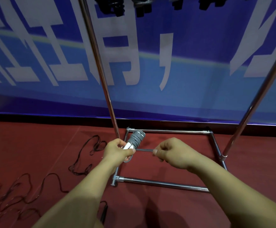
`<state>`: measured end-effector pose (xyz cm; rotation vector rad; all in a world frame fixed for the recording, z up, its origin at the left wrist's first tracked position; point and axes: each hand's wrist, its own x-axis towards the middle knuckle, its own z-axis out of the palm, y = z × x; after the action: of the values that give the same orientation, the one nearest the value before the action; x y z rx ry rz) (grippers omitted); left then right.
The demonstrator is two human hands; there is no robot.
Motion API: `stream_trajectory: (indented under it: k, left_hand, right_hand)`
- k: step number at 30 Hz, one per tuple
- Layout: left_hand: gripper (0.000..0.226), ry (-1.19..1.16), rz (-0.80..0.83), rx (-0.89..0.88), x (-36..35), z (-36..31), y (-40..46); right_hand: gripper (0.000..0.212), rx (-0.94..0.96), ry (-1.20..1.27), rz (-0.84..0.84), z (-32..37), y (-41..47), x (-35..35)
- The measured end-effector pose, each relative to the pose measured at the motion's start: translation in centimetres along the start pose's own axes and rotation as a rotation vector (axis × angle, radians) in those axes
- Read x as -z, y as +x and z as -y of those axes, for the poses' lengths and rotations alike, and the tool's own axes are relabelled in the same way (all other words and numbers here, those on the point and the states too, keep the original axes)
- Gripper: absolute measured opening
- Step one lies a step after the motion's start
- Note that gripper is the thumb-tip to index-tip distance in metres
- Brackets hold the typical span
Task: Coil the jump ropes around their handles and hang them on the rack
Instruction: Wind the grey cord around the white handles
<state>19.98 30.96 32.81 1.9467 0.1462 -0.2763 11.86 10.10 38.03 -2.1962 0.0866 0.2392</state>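
My left hand (117, 150) grips the white handles of a grey jump rope (136, 138), whose cord is wound in tight coils around them. My right hand (171, 152) pinches the free end of the grey cord, stretched taut between both hands. A chrome rack (99, 66) stands in front of me, its base frame on the floor under my hands. Several coiled black ropes (114, 5) hang from the rack's top, cut off by the frame edge. A loose black jump rope (27, 186) lies tangled on the floor at left, one black handle (104, 213) near my left forearm.
The floor is dark red carpet (35, 145). A blue banner with large white characters (150, 63) covers the wall behind the rack. The rack's second upright (255, 104) slants up at right, and a low crossbar (163, 184) runs beneath my arms.
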Motion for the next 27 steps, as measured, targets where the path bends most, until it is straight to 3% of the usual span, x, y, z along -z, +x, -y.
stream_trajectory:
  k: [6,11,18,21,27]
  left_hand:
    - [0.028,0.094,0.085,0.024,-0.7,0.8,0.4]
    - [0.021,0.34,0.192,-0.021,-2.3,0.9,0.3]
    - [0.032,0.807,0.34,-0.204,-4.6,0.2,-0.8]
    - [0.046,0.875,0.391,-0.304,-5.0,-0.3,-1.8]
    - [0.043,0.973,0.521,-0.557,-5.5,-1.6,-3.6]
  right_hand:
    - [0.034,-0.013,-0.084,-0.038,0.0,-0.3,0.9]
    - [0.039,-0.007,-0.033,-0.101,-0.3,-0.1,1.0]
    - [0.041,0.052,-0.158,-0.147,-1.3,0.5,1.0]
    - [0.045,0.049,-0.192,-0.15,-1.6,0.7,1.2]
    - [0.045,0.035,-0.297,-0.218,-2.7,1.3,1.4]
